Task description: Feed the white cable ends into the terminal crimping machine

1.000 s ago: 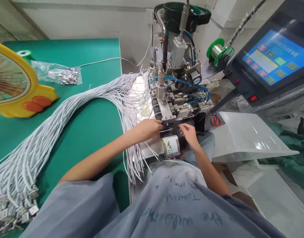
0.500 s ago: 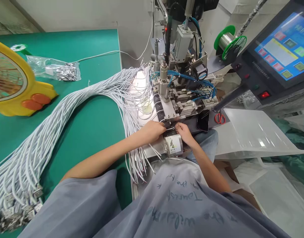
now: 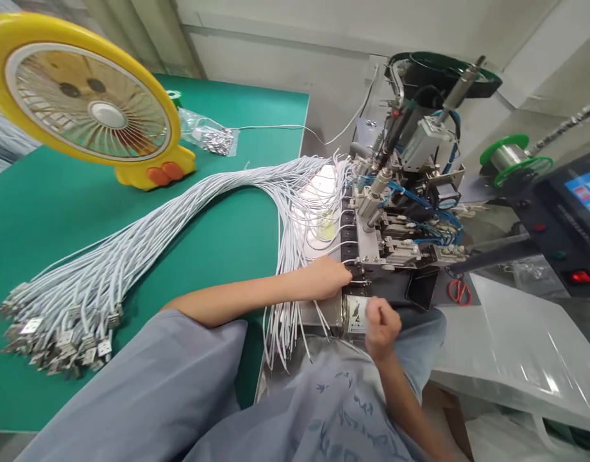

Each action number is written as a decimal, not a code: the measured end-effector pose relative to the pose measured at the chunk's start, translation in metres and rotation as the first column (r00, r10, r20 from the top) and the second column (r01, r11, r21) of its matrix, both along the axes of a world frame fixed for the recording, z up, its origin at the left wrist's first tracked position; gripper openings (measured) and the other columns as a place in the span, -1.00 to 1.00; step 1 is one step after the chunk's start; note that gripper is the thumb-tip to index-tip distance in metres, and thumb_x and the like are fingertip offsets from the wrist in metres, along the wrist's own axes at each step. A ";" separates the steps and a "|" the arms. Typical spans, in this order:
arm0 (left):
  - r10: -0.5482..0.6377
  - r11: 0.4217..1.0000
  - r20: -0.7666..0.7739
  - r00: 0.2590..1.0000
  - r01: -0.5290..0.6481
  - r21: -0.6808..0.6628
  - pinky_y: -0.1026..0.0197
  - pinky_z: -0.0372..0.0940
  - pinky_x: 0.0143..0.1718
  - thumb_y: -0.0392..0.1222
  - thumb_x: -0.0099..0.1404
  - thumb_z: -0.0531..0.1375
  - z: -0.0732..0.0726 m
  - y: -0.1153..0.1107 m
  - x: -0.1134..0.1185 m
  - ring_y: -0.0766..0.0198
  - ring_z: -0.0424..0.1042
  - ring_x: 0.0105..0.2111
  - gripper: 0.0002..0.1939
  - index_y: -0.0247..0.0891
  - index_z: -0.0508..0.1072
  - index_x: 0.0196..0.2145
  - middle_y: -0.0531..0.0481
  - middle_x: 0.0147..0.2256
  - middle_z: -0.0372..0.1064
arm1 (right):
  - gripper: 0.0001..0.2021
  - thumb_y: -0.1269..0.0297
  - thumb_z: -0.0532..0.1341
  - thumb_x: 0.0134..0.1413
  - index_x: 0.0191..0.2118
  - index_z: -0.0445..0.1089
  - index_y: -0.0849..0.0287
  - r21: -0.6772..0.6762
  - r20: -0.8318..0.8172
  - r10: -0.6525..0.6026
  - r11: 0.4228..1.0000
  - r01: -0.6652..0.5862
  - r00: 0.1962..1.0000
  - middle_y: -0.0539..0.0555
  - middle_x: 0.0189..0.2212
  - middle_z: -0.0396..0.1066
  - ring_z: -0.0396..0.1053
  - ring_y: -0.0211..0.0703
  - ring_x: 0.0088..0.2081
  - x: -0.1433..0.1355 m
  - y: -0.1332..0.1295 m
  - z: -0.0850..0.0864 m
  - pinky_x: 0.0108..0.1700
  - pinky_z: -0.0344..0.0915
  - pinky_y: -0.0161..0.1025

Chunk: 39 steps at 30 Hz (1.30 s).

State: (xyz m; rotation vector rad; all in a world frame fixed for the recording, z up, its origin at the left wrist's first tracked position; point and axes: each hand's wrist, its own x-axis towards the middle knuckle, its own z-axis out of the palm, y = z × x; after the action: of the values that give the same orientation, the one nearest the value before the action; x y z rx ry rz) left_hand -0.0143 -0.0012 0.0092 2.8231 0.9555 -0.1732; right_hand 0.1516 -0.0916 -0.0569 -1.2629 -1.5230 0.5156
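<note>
My left hand (image 3: 326,278) is closed at the front end of the machine's black fixture strip (image 3: 350,234), its fingertips around a thin white cable whose tip lies on the fixture. My right hand (image 3: 383,324) is curled, slightly blurred, beside the label (image 3: 356,314) at the machine's front; whether anything is between its fingers is too small to tell. A big bundle of white cables (image 3: 199,205) runs across the green table to the machine (image 3: 372,250), with metal connectors (image 3: 68,340) at its far left end. Several loose cable ends hang below my left forearm.
A yellow fan (image 3: 107,115) and a bag of metal parts (image 3: 217,140) stand on the green table (image 3: 179,269). Right of the machine are a phone (image 3: 421,287), red scissors (image 3: 459,292), a wire spool (image 3: 510,157) and a control screen (image 3: 586,192).
The view has swung left, showing more of the fan and less of the screen. My right hand has drawn back from the fixture toward my body; my left hand stays by it.
</note>
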 end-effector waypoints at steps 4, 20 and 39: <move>0.001 1.000 0.020 1.000 -0.001 -0.017 0.18 0.23 -0.56 -0.39 0.11 0.13 0.006 -0.002 0.000 0.06 0.47 -0.47 -0.86 -0.32 0.51 -0.42 -0.18 -0.49 0.46 | -0.76 0.43 0.06 0.10 -0.58 0.18 0.19 0.117 0.238 0.020 0.992 -0.049 0.971 -0.11 -0.70 0.03 -0.01 -0.40 -0.64 -0.015 -0.003 -0.002 -0.54 -0.05 -0.36; 0.077 0.997 0.166 0.983 -0.074 -0.023 0.17 0.28 -0.58 -0.36 0.08 0.18 -0.007 -0.005 0.004 0.04 0.49 -0.47 -0.90 -0.30 0.50 -0.43 -0.20 -0.51 0.46 | -0.80 0.48 0.07 0.10 -0.53 0.21 0.19 0.183 0.249 -0.038 0.983 -0.008 0.968 -0.09 -0.66 0.12 0.08 -0.40 -0.62 -0.008 -0.004 -0.015 -0.52 0.06 -0.41; 0.130 0.988 0.080 0.988 -0.135 0.071 0.14 0.27 -0.53 -0.37 0.16 0.09 -0.002 0.008 -0.006 0.04 0.47 -0.48 -0.83 -0.36 0.50 -0.41 -0.23 -0.46 0.46 | -0.76 0.45 0.05 0.10 -0.58 0.16 0.19 0.175 0.203 -0.058 0.984 0.022 0.977 -0.11 -0.67 0.03 0.03 -0.40 -0.63 -0.013 -0.001 -0.017 -0.55 0.00 -0.40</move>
State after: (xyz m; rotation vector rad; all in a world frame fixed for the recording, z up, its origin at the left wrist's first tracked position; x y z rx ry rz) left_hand -0.0203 0.0070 0.0070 2.7984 1.1512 -0.0145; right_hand 0.1383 -0.0922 -0.0739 -1.2393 -1.6733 0.2250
